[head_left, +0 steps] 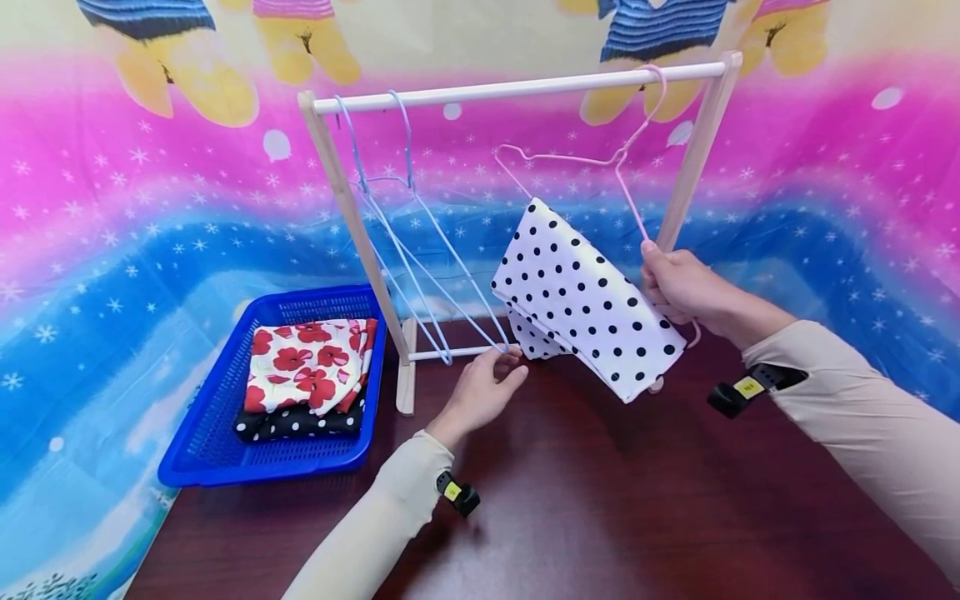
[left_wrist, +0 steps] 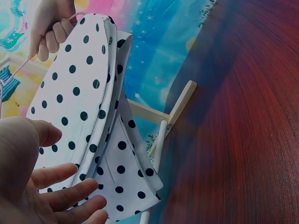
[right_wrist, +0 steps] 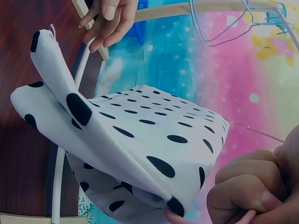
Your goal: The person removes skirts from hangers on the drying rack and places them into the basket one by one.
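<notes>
A pink hanger (head_left: 573,157) has its hook over the rack's top bar near the right end. Folded over its lower bar is a white cloth with black dots (head_left: 581,292), tilted down to the right. My right hand (head_left: 678,283) grips the hanger's right side, and its curled fingers (right_wrist: 247,177) show beside the cloth in the right wrist view. My left hand (head_left: 483,387) is spread with nothing in it, to the left of the cloth and near the rack's lower bar. In the left wrist view its fingers (left_wrist: 70,191) overlap the cloth; contact is unclear.
Two blue hangers (head_left: 442,242) hang at the left of the wooden rack (head_left: 525,89). A blue basket (head_left: 202,425) stands left of it, holding a red-flowered cloth (head_left: 307,362) on a black dotted cloth (head_left: 300,423). The dark red table (head_left: 570,500) lies beneath.
</notes>
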`<state>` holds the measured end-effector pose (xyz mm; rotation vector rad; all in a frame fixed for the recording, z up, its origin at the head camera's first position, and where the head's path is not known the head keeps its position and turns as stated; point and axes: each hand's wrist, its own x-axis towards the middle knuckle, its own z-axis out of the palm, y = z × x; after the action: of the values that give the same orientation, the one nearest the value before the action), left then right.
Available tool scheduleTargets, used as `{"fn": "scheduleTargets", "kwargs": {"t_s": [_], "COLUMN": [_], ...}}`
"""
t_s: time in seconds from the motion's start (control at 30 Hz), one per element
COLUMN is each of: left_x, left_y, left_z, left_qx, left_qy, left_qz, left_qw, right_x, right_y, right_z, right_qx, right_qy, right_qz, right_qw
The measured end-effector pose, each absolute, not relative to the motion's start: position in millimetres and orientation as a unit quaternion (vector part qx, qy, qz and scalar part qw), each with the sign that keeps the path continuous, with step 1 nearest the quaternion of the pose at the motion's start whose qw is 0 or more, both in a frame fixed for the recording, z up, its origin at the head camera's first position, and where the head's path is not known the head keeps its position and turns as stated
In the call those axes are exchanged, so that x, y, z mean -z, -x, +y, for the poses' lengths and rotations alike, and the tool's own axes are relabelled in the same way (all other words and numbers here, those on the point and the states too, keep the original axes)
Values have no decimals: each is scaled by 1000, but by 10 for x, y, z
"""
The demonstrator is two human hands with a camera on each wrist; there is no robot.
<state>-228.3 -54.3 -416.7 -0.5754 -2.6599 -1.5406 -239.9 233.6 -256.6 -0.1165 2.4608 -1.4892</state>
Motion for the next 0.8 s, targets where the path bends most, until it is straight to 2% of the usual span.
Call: {"fn": "scheduleTargets", "kwargs": {"t_s": [0.8], "left_x": [4151], "left_y": [2283], "left_z": [-613], "left_qx": [515], "left_qy": [170], "left_qz": [-840], "left_qw": [2], "right_x": [2589], "right_y": [2411], "right_z": [2171], "right_qx": [516], "right_qy": [51], "right_qz": [843], "right_qw": [144]}}
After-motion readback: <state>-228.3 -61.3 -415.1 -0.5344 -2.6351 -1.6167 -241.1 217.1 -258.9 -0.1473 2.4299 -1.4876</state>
